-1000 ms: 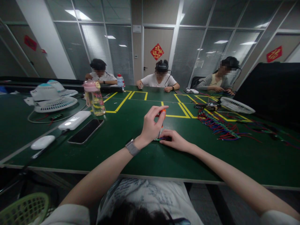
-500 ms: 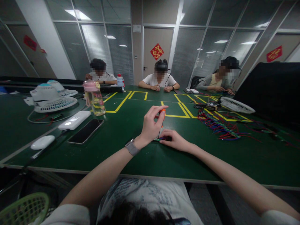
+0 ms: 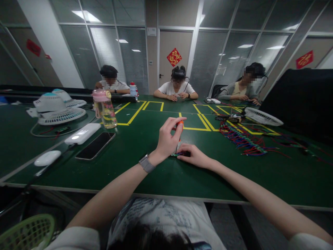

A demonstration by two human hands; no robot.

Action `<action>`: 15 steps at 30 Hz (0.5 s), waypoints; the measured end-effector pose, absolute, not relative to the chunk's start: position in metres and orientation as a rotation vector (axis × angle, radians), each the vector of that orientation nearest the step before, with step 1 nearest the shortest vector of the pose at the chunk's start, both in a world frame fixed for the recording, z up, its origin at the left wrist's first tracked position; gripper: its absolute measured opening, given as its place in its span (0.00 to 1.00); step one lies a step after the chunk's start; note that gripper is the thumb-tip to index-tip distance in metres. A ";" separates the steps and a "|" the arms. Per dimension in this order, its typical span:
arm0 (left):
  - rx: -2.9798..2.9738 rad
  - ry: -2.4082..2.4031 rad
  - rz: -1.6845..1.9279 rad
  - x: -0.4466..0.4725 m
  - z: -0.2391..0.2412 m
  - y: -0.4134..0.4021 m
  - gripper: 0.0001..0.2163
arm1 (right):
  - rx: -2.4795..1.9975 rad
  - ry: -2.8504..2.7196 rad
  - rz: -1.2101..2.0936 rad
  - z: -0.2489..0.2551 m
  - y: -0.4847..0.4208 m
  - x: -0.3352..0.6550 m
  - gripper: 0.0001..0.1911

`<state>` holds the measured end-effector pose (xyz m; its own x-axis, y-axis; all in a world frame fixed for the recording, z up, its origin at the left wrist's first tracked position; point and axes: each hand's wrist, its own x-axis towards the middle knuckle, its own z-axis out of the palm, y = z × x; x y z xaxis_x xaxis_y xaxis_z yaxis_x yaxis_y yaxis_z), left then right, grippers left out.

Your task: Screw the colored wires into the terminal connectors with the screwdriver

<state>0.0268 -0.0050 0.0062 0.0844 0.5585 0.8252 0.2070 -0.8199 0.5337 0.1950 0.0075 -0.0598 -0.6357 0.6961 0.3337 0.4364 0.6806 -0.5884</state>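
Upright in my left hand [image 3: 168, 137] is a screwdriver with an orange handle [image 3: 181, 123], its grip between thumb and fingers. The shaft points down to a small green circuit board [image 3: 174, 155] on the table; whether the tip sits in a screw is too small to tell. My right hand [image 3: 194, 155] rests low beside the board, fingertips pressed on its right side and partly covering it. Something dark shows under those fingers.
On the left stand a phone [image 3: 95, 146], a white power bank [image 3: 82, 134], a white case [image 3: 47, 158], a drink bottle [image 3: 105, 109] and fans [image 3: 61, 116]. To the right lie wired circuit boards [image 3: 243, 139] and another fan [image 3: 263, 116]. Several people sit opposite.
My hands, the screwdriver and the board look unchanged. The person straight across has shifted their hands slightly, and these are now closer together.
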 end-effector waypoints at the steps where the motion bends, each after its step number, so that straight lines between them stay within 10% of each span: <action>1: 2.085 0.766 1.797 0.027 0.006 -0.005 0.10 | -0.868 -2.344 0.629 -0.060 0.007 0.195 0.08; 15: 2.050 0.734 1.766 0.028 0.003 -0.003 0.11 | -0.865 -2.330 0.647 -0.061 0.008 0.195 0.08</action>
